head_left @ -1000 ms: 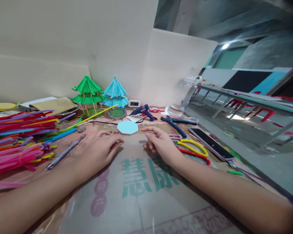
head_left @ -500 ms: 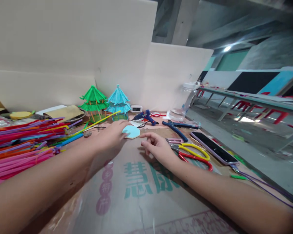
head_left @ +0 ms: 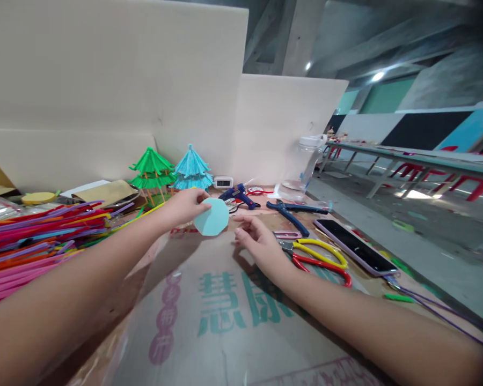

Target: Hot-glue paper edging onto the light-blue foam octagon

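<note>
Left hand: our left hand (head_left: pixel 184 206) has its grip pinched on one light-blue octagonal foam piece (head_left: pixel 212 216), lifted off the bench (head_left: pixel 233 321) and tilted upright.
Right hand: our right hand (head_left: pixel 261 241) rests on the printed cardboard sheet (head_left: pixel 225 305), fingers loosely apart, holding nothing, just beside the piece.
Models: two paper pagodas, one green (head_left: pixel 152 167), one blue (head_left: pixel 192 169).
Tools: one blue glue gun (head_left: pixel 239 195), one pair of blue pliers (head_left: pixel 292 210), one pair of yellow-and-red scissors (head_left: pixel 322 257).
Other: one black phone (head_left: pixel 356 247); one pile of coloured pipe cleaners (head_left: pixel 36 236), uncountable.
</note>
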Tool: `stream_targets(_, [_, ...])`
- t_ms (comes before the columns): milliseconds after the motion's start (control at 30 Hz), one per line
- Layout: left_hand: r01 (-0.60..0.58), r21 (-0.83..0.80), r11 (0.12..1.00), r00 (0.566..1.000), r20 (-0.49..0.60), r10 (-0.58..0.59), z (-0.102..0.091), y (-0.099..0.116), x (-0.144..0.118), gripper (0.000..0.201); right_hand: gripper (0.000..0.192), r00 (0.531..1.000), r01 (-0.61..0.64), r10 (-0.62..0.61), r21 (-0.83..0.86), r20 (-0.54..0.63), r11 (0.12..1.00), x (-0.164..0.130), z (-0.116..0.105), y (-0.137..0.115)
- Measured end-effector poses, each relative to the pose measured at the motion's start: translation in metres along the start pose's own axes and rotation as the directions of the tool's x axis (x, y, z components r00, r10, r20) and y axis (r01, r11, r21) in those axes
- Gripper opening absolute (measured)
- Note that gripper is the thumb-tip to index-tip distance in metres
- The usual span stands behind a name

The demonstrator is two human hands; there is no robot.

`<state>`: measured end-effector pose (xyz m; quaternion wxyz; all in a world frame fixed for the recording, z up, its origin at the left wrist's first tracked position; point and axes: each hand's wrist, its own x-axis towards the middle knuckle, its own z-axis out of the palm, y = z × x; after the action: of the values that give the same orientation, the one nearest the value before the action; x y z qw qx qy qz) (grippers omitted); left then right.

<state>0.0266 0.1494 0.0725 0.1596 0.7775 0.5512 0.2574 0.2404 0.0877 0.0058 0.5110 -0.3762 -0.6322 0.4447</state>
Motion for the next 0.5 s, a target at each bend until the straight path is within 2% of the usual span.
stream_targets(100, [0.003, -0.214, 0.977, 0.999, -0.033, -0.010, -0.004, 0.007, -0.032, 0.042, 0.055, 1.000, -0.014, 0.016, 0.119, -0.019, 0.993, 0.002, -0.001, -0.002])
stream_targets(200, [0.009, -0.391, 0.921, 0.999, -0.030, -0.022, 0.015, 0.009, -0.070, 0.045, 0.055, 0.997, -0.032, 0.021, 0.147, 0.075, 0.989, 0.000, 0.001, -0.005])
stream_targets(267, [0.088, -0.654, 0.752, 0.996, 0.037, -0.084, 0.033, 0.007, -0.089, 0.044, 0.047, 0.994, -0.021, 0.016, 0.046, 0.108, 0.999, -0.003, 0.003, -0.007])
stream_targets(333, [0.124, -0.741, 0.660, 0.992, 0.091, -0.083, 0.045, 0.004, -0.099, 0.048, 0.043, 0.994, 0.007, 0.003, -0.087, 0.109, 0.996, -0.009, 0.004, -0.008])
stream_targets(367, [0.127, -0.743, 0.657, 0.992, 0.103, -0.075, 0.048, 0.003, -0.102, 0.052, 0.042, 0.993, 0.022, -0.006, -0.140, 0.114, 0.990, -0.011, 0.005, -0.009])
stream_targets(433, [0.091, -0.679, 0.728, 0.996, 0.070, -0.059, 0.049, 0.003, -0.103, 0.058, 0.041, 0.987, 0.059, -0.027, -0.197, 0.160, 0.979, -0.016, 0.008, -0.011])
stream_targets(500, [0.016, -0.571, 0.821, 1.000, 0.001, -0.020, 0.045, 0.005, -0.103, 0.049, 0.039, 0.975, 0.092, -0.044, -0.214, 0.220, 0.972, -0.019, 0.010, -0.014])
